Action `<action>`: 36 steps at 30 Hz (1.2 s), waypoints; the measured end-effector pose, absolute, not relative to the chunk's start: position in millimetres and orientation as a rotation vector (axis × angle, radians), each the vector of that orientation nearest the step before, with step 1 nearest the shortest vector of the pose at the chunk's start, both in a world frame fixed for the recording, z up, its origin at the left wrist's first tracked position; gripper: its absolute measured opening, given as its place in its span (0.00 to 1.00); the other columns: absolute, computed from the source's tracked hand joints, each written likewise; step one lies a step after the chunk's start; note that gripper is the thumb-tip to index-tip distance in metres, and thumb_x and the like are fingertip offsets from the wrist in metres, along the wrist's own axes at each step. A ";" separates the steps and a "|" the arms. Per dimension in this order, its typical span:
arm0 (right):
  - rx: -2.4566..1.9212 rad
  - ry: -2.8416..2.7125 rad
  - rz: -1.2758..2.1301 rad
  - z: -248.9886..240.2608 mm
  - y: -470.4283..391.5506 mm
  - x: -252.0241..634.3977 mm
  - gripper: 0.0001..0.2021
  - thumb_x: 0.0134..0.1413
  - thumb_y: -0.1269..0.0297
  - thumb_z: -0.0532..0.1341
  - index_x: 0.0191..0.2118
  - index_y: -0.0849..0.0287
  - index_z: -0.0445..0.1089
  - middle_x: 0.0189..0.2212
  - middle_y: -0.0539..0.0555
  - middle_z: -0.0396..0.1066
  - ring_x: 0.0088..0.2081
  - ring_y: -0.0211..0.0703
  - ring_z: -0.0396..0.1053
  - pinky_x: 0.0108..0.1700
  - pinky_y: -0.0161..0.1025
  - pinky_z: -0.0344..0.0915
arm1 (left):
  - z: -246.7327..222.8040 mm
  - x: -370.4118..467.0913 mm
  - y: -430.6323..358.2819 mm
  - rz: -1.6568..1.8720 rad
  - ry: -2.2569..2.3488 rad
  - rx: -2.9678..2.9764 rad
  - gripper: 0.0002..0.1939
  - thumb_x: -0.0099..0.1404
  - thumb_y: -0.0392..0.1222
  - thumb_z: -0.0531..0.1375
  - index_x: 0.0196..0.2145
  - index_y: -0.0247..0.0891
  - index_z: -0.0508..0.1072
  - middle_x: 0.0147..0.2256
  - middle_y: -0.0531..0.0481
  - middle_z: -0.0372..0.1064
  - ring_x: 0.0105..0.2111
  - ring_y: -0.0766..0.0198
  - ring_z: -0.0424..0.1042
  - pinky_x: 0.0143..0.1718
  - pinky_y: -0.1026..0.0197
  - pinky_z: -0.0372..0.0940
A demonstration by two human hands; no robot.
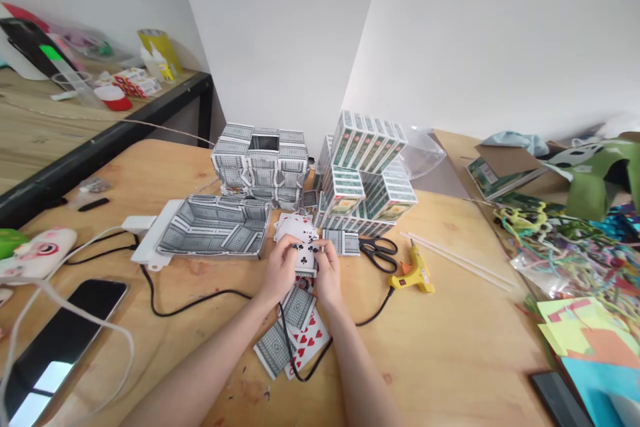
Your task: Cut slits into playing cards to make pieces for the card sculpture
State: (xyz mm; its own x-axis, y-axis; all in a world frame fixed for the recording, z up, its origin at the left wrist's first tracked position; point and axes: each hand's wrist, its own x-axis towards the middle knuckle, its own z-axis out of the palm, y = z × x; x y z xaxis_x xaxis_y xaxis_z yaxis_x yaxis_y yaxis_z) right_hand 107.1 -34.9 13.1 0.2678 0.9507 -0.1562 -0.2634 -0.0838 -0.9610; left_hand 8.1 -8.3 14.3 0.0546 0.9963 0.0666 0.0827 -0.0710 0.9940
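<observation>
Between my two hands is a playing card (pixel 305 259) with club marks, face up. My left hand (pixel 281 267) pinches its left edge, and my right hand (pixel 327 269) grips its right edge. Just beyond lie loose face-up cards (pixel 293 223). Nearer to me, grey-backed cards (pixel 299 309) and a heart card (pixel 309 341) lie on the table under a black cable. To the left stands an open tray built of cards (pixel 213 230). A small grey-backed card stack (pixel 341 242) sits right of my right hand.
Behind stand a box-like structure of cards (pixel 265 167) and stacked green card boxes (pixel 367 147). Black scissors (pixel 380 252) and a yellow glue gun (pixel 416 270) lie to the right, beside white sticks (pixel 460 260). A phone (pixel 65 353) and cables occupy the left.
</observation>
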 end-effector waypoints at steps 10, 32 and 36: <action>-1.113 -0.673 1.317 18.4 -34.3 104.1 0.03 0.46 0.63 0.54 0.27 0.54 0.58 0.12 0.40 0.54 0.09 0.32 0.51 0.10 0.29 0.49 | 12.4 6.8 -10.1 1.193 1.167 1.233 0.05 0.54 0.36 0.49 0.25 0.38 0.65 0.23 0.56 0.61 0.21 0.68 0.59 0.21 0.67 0.54; -1.134 -0.864 1.250 3.2 -27.5 121.1 0.11 0.47 0.56 0.60 0.29 0.58 0.62 0.17 0.43 0.58 0.19 0.30 0.53 0.22 0.29 0.52 | 13.0 1.4 -6.2 1.132 1.211 1.624 0.11 0.61 0.43 0.52 0.40 0.37 0.67 0.37 0.47 0.70 0.37 0.63 0.69 0.39 0.61 0.63; -1.145 -0.910 1.141 1.2 -27.3 119.2 0.10 0.48 0.58 0.60 0.30 0.59 0.63 0.23 0.47 0.64 0.25 0.34 0.61 0.30 0.32 0.59 | 9.0 4.1 -5.0 1.051 1.262 1.659 0.10 0.61 0.43 0.52 0.35 0.37 0.69 0.33 0.50 0.71 0.34 0.64 0.70 0.36 0.63 0.63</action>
